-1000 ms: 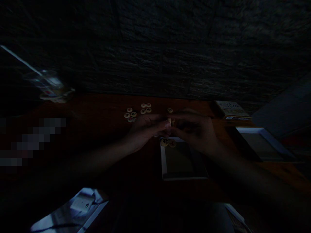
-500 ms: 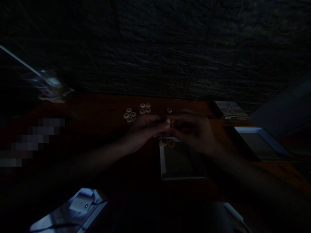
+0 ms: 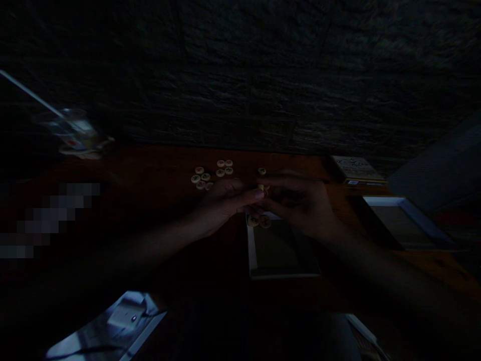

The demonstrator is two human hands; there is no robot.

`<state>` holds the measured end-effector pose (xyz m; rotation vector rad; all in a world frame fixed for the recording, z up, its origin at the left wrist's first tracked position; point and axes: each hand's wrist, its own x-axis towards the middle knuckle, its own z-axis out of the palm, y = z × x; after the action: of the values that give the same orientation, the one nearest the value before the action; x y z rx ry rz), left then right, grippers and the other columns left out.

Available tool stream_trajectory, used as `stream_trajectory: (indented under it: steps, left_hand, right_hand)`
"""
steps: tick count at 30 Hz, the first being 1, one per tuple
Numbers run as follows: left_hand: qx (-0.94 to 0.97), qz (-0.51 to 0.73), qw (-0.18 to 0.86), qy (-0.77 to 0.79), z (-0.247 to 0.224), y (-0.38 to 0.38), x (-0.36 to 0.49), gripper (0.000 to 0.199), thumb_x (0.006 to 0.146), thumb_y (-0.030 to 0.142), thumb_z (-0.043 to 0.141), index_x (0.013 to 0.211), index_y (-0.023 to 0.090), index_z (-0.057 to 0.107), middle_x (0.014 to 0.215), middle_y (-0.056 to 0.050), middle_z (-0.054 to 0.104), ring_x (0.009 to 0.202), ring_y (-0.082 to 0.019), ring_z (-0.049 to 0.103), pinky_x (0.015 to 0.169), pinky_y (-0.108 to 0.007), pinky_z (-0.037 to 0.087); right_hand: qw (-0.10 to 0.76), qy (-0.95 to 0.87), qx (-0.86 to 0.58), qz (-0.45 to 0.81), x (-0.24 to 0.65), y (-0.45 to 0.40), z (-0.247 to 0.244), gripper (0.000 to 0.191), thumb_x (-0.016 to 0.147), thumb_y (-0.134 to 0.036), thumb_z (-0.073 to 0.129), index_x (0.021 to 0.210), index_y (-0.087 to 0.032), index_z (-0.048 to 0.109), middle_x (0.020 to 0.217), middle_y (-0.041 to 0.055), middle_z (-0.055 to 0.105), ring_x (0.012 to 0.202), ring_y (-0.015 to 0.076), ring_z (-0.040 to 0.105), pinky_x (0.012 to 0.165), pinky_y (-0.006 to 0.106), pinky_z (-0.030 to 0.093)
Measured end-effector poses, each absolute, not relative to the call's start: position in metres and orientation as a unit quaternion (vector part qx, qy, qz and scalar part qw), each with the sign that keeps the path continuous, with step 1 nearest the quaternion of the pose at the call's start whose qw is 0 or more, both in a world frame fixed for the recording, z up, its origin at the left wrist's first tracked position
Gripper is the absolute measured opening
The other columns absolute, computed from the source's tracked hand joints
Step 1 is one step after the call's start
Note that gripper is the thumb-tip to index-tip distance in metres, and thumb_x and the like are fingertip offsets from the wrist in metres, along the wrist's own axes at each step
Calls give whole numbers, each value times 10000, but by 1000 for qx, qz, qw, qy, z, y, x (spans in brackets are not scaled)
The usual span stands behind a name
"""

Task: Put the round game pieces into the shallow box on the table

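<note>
Over the far end of a shallow open box (image 3: 251, 255), my left hand (image 3: 221, 203) and my right hand (image 3: 300, 200) meet. Pinched at their fingertips is a pale round xiangqi piece (image 3: 260, 187), largely covered by the fingers. My left thumb lies along its near side, while my right index finger and thumb curl around it from the right. Two xiangqi pieces (image 3: 265, 221) rest in the box just below my hands. Behind my fingers, another xiangqi piece (image 3: 262, 171) lies on the table. Several more xiangqi pieces (image 3: 205, 177) are grouped beyond my left hand.
A second shallow tray (image 3: 409, 240) and a flat printed box (image 3: 356, 169) are at the right. Far left stands a clear plastic cup (image 3: 80, 133) with a straw. A white device (image 3: 126, 316) with a cable is at lower left. A dark stone wall (image 3: 240, 100) backs the wooden table.
My fingers have shifted slightly around the xiangqi piece, which shows a little less now. The pieces on the table and in the box stay in place.
</note>
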<state>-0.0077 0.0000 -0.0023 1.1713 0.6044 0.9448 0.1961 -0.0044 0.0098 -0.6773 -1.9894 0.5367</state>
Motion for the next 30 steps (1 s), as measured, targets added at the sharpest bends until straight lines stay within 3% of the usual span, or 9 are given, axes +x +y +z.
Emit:
stream_trajectory:
  steps: [9, 15, 21, 26, 30]
  left_hand:
    - [529, 423, 675, 292, -1, -2, -8, 259, 818, 320, 849, 946, 103, 787, 859, -84, 780, 752, -154, 724, 698, -251, 579]
    - [525, 410, 693, 276, -1, -2, -7, 278, 860, 363, 814, 897, 89, 786, 840, -98, 780, 735, -161, 730, 685, -259, 589]
    - [526, 418, 689, 272, -2, -2, -9, 256, 818, 304, 858, 979, 115, 793, 879, -75, 783, 761, -147, 729, 705, -246, 591]
    - [521, 415, 690, 284, -1, -2, -8, 265, 854, 361, 818, 894, 100, 786, 846, -96, 780, 742, -166, 731, 700, -274, 592]
    - [524, 419, 684, 288, 1, -4, -7, 258, 830, 319, 839, 957, 99, 792, 876, -99, 785, 745, -163, 727, 691, -265, 585]
  right_hand:
    - [475, -812, -261, 217, 196, -5, 12, 318, 854, -189, 817, 1170, -170, 788, 986, 71, 759, 807, 144, 702, 679, 242, 545]
    - [477, -813, -258, 212, 196, -5, 11, 342, 857, -175, 814, 1196, -202, 781, 1016, 60, 756, 811, 136, 693, 668, 234, 538]
    - [467, -811, -279, 217, 196, -6, 11, 327, 868, -229, 809, 1192, -191, 781, 996, 68, 761, 792, 144, 701, 655, 243, 541]
    - [468, -816, -266, 209, 196, -6, 11, 331, 864, -205, 811, 1194, -210, 781, 1024, 73, 771, 820, 151, 708, 678, 252, 556]
    - [472, -818, -261, 200, 196, -5, 10, 332, 860, -219, 814, 1190, -207, 783, 991, 70, 766, 776, 147, 698, 649, 250, 553]
